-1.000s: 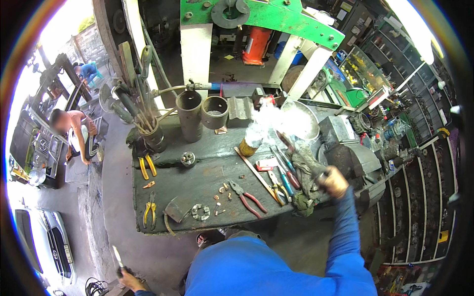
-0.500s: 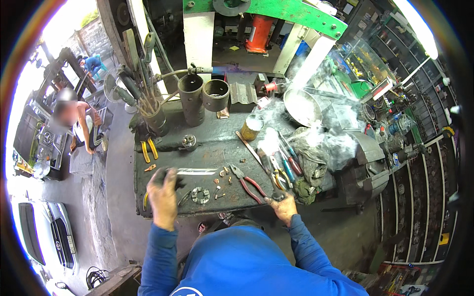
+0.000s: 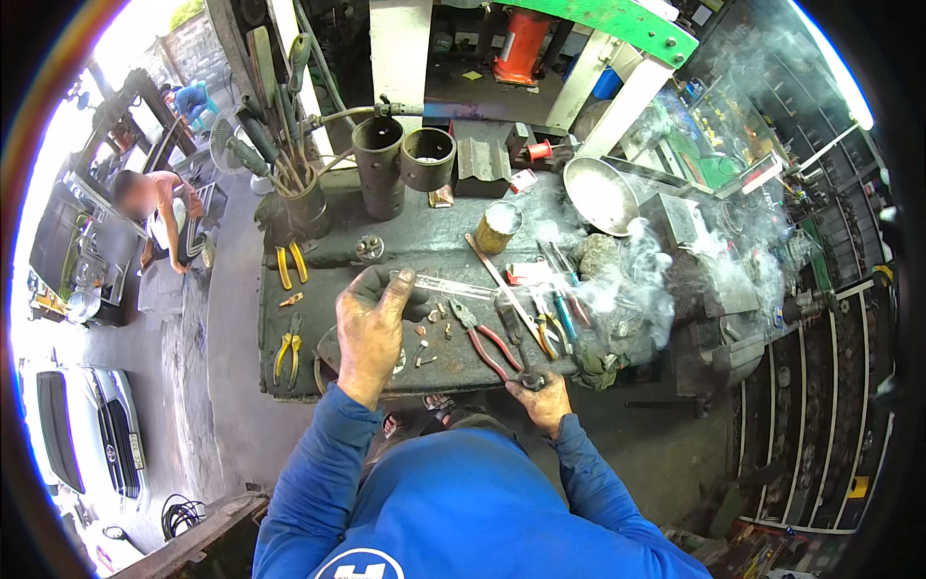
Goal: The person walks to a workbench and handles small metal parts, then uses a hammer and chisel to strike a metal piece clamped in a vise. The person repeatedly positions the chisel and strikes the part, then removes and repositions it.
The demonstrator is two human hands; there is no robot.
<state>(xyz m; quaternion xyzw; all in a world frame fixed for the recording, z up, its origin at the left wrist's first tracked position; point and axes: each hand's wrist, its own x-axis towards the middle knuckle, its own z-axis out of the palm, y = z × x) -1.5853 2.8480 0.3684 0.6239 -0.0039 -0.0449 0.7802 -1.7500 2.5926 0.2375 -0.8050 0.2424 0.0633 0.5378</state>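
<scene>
My left hand is raised over the middle of the dark workbench, thumb and fingers pinched on a thin, shiny metal strip that points right. At the bench's front edge, my right hand is closed round a dark-handled tool whose slim shaft widens into a dark head; its exact kind is unclear. The strip's right end lies near that head; whether they touch I cannot tell. Red-handled pliers lie just left of the tool. Small copper-coloured pieces are scattered beside my left hand, which mostly hides a round part.
White smoke drifts over the right side near a round metal pan. A rusty can, dark metal cylinders and yellow-handled pliers stand or lie around. A person crouches at the far left.
My left hand has moved right and slightly away from me, bringing the strip toward the tool's head. My right hand has shifted slightly left and nearer. The view has shifted a little; the smoke has drifted.
</scene>
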